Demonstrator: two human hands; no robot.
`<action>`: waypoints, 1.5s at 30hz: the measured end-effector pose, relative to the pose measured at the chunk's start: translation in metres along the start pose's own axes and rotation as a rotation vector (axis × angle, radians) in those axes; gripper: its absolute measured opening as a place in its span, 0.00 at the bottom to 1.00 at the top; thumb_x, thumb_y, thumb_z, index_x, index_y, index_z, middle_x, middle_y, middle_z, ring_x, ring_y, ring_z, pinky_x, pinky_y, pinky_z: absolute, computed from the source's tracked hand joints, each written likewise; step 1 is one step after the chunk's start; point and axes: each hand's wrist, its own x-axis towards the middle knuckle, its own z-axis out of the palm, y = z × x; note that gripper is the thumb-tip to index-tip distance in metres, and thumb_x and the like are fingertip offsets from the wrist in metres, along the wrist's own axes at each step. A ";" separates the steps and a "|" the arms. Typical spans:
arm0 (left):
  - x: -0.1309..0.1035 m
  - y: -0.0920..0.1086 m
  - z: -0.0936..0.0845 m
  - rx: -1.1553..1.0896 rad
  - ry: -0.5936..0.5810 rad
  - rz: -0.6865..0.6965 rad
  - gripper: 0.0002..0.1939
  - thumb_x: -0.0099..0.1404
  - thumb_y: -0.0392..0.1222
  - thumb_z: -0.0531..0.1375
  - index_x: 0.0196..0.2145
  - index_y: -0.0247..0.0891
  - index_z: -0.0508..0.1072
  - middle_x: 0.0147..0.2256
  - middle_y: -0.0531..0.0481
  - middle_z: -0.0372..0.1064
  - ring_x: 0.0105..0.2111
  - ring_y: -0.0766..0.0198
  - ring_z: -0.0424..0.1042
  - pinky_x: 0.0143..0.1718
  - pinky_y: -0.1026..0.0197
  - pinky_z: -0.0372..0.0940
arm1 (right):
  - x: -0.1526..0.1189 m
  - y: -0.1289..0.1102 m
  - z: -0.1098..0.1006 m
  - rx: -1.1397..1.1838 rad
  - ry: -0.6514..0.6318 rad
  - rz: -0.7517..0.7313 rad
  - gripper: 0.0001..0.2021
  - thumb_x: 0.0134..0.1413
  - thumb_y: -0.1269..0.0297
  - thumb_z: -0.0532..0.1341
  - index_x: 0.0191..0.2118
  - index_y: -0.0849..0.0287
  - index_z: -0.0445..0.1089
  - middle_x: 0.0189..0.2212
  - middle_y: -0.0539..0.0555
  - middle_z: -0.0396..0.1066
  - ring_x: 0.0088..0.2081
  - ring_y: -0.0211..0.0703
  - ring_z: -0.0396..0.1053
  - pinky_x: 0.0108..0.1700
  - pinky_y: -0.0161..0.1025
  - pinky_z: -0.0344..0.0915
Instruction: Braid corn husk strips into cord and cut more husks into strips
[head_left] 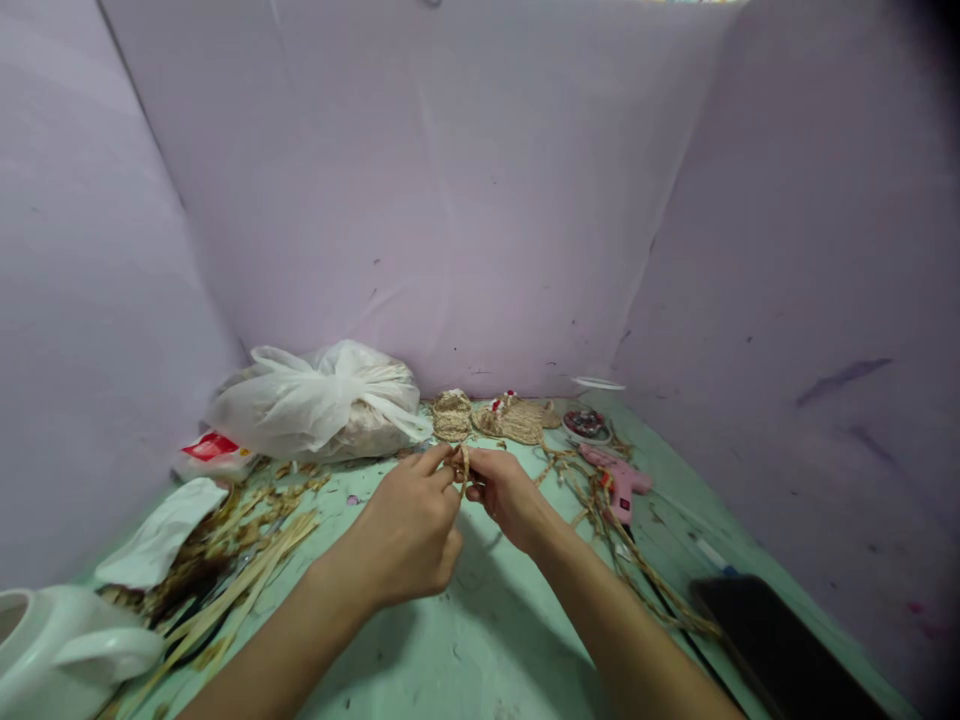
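My left hand (416, 520) and my right hand (506, 490) meet over the middle of the green tabletop (472, 640). Between their fingertips is a small piece of tan braided cord (464, 466), pinched from both sides; part of it hangs down. The fingers hide much of its shape. Just beyond the hands lie woven tan pieces (451, 416), one of them with small red and white decorations (504, 403). More braided cord (637, 560) lies loose to the right of my right hand.
A white plastic bag (322, 400) stands back left. Dried strips (255, 570), a white cloth (161, 535) and a white pitcher (67, 650) are left. Right are a pink glue gun (621, 480), a round dish (586, 425) and a dark flat object (780, 640).
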 end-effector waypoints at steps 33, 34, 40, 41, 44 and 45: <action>-0.001 -0.037 0.015 -0.126 0.149 -0.166 0.17 0.55 0.37 0.53 0.43 0.37 0.69 0.46 0.42 0.63 0.45 0.56 0.61 0.44 0.53 0.56 | -0.003 0.002 -0.005 -0.270 0.147 0.206 0.05 0.28 0.73 0.61 0.16 0.62 0.62 0.12 0.46 0.61 0.15 0.30 0.57 0.15 0.29 0.44; 0.000 -0.035 0.016 -0.145 0.185 -0.170 0.16 0.55 0.36 0.53 0.42 0.38 0.69 0.44 0.43 0.63 0.43 0.58 0.61 0.43 0.54 0.57 | -0.001 0.004 -0.006 -0.264 0.180 0.197 0.06 0.28 0.73 0.61 0.16 0.62 0.62 0.12 0.46 0.61 0.15 0.30 0.57 0.16 0.29 0.45; 0.004 -0.016 0.028 -0.095 0.184 -0.168 0.12 0.54 0.30 0.52 0.28 0.41 0.74 0.26 0.49 0.67 0.31 0.62 0.63 0.40 0.52 0.55 | 0.003 0.012 -0.009 -0.259 0.163 0.182 0.04 0.28 0.74 0.61 0.17 0.63 0.64 0.11 0.47 0.61 0.15 0.30 0.56 0.18 0.30 0.48; 0.004 -0.015 0.030 -0.061 0.186 -0.181 0.12 0.53 0.30 0.52 0.28 0.40 0.74 0.26 0.49 0.68 0.31 0.61 0.63 0.42 0.50 0.53 | 0.003 0.013 -0.009 -0.244 0.151 0.171 0.04 0.28 0.74 0.61 0.17 0.63 0.64 0.12 0.47 0.62 0.15 0.30 0.56 0.19 0.30 0.48; 0.003 -0.013 0.033 0.037 0.213 -0.225 0.10 0.52 0.31 0.52 0.25 0.38 0.73 0.24 0.48 0.69 0.29 0.61 0.64 0.47 0.45 0.48 | 0.003 0.014 -0.006 -0.179 0.127 0.135 0.06 0.26 0.73 0.62 0.19 0.63 0.66 0.14 0.46 0.62 0.17 0.29 0.55 0.21 0.31 0.50; 0.002 -0.013 0.034 0.054 0.223 -0.240 0.10 0.52 0.32 0.52 0.25 0.38 0.73 0.24 0.48 0.69 0.29 0.61 0.65 0.48 0.44 0.47 | 0.003 0.015 -0.005 -0.171 0.128 0.119 0.07 0.25 0.73 0.63 0.20 0.63 0.67 0.14 0.46 0.62 0.17 0.29 0.55 0.22 0.31 0.51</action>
